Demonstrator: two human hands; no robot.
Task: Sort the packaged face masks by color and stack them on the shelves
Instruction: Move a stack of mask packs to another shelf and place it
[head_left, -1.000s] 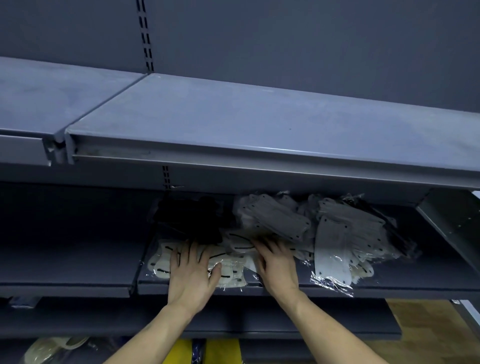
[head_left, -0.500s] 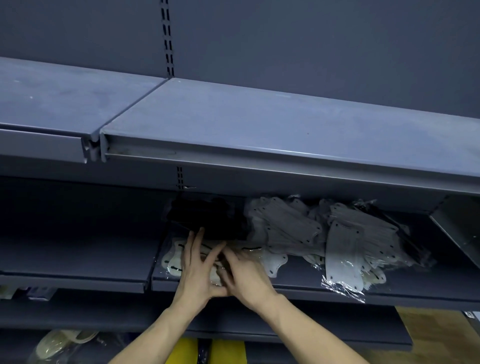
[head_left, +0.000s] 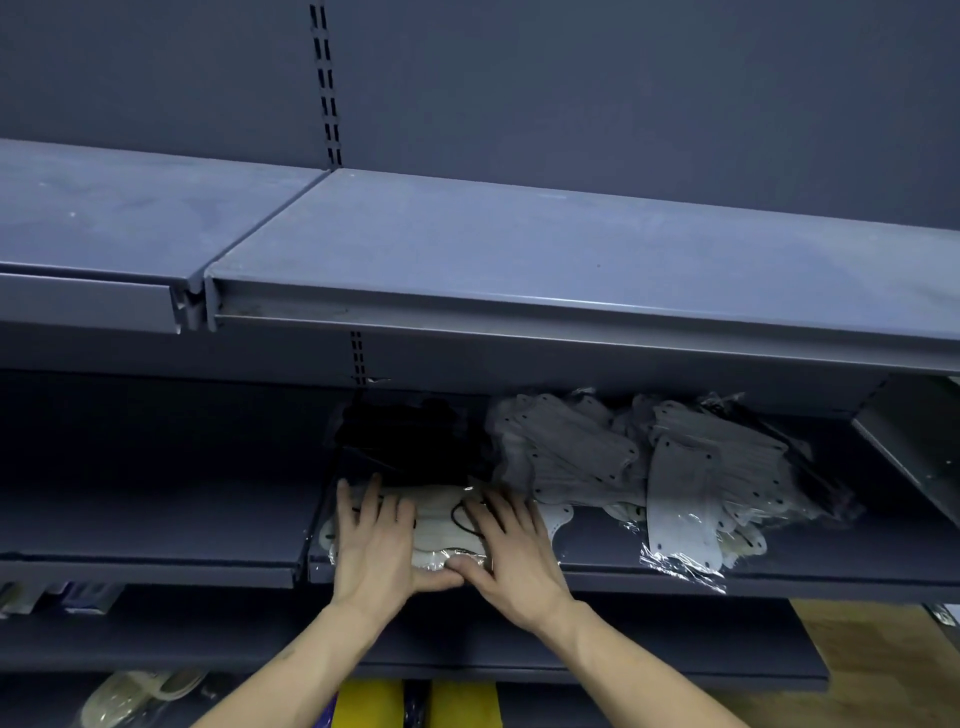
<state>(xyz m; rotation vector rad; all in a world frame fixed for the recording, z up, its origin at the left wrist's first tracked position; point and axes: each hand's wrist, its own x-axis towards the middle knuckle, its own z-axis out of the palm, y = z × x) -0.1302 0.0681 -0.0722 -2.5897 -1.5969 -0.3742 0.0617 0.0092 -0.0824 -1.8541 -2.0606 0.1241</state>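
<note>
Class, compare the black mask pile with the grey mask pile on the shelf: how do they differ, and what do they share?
The black mask pile is dark and compact; the grey mask pile is pale and sprawls wider. The black pile sits at the back, directly behind the hands; the grey pile lies to their right, its packets spilling to the shelf front edge. Both are clear-wrapped packets on one shelf.

Looked like a shop aisle: grey metal gondola shelves (head_left: 519, 249) hung on a slotted upright (head_left: 327, 93) before a plain back panel (head_left: 623, 78), stocked with heaps of packaged face masks (head_left: 649, 467).
</note>
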